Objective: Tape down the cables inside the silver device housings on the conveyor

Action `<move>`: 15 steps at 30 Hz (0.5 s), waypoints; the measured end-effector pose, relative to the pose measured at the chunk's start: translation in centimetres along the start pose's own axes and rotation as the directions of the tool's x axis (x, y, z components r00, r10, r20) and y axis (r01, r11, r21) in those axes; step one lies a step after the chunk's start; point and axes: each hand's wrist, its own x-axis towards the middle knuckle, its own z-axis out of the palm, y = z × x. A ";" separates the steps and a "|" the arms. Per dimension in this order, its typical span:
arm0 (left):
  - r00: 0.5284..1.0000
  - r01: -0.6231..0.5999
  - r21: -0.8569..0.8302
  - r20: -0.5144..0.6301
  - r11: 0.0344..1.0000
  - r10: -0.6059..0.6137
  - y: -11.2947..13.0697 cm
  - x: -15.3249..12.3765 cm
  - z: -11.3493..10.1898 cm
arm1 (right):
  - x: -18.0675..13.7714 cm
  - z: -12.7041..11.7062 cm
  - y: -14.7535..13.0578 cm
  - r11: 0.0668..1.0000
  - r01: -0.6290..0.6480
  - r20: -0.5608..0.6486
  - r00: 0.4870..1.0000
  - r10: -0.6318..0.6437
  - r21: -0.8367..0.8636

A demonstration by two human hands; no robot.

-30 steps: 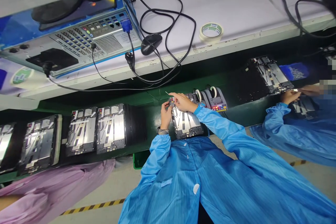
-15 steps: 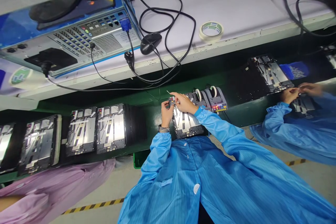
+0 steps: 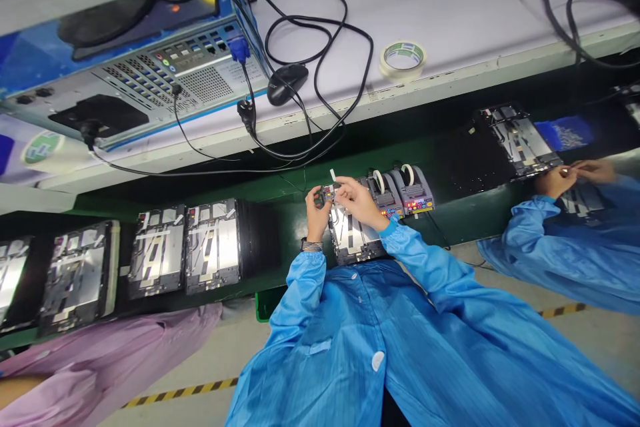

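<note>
Grips the far-left corner of an open flat device (image 3: 353,240) with the left hand (image 3: 319,217), thumb on one side and bent fingers on the other, with this corner clamped between them. Holds the right hand (image 3: 359,203) over the far part of the same device, just beside the left thumb, with the index finger stretched toward the far left. At the tip of this finger, touching as it seems, a small white strip (image 3: 333,175), pointing to the far side. Pinched by the right thumb and index finger, or only stuck to the fingertip: cannot tell at this size.

Has the device at the near edge of the green desk (image 3: 293,247), silver inner side up, near end close to the blue coat (image 3: 325,347). Brings the left forearm almost straight from the near side, with a dark band (image 3: 313,246) on the wrist, and the right forearm slanting in from the near right.

Just beside the device, on its far right, two tape dispensers (image 3: 387,200). Farther left on the desk, similar open devices (image 3: 214,247) in a row. On the white shelf (image 3: 460,20) at the far side, a tape roll (image 3: 400,73) and a black mouse (image 3: 287,85). Well apart at the right, a co-worker's hands (image 3: 555,181).
</note>
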 end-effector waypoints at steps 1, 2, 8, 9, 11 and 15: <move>1.000 -0.019 0.001 0.002 1.000 0.019 0.2 -0.1 0.0 | -0.7 0.3 0.0 0.981 -0.100 0.036 0.995 0.095 0.167; 0.999 -0.035 0.000 0.007 0.999 0.035 0.4 -0.1 0.0 | -1.4 0.5 0.3 0.929 -0.196 0.076 0.981 0.181 0.313; 0.996 -0.083 -0.012 0.043 0.996 0.083 0.8 -0.3 0.1 | -3.3 1.8 3.0 0.656 -0.409 0.188 0.905 0.382 0.634; 0.995 -0.086 -0.013 0.047 0.996 0.086 0.9 -0.3 0.1 | -3.3 1.9 3.3 0.646 -0.411 0.194 0.903 0.382 0.643; 0.995 -0.088 -0.012 0.054 0.996 0.088 1.0 -0.3 0.1 | -3.2 2.1 3.4 0.634 -0.412 0.194 0.902 0.386 0.655; 0.994 -0.091 0.000 0.065 0.996 0.090 1.2 -0.4 -0.1 | -3.0 2.3 3.3 0.628 -0.403 0.170 0.902 0.397 0.666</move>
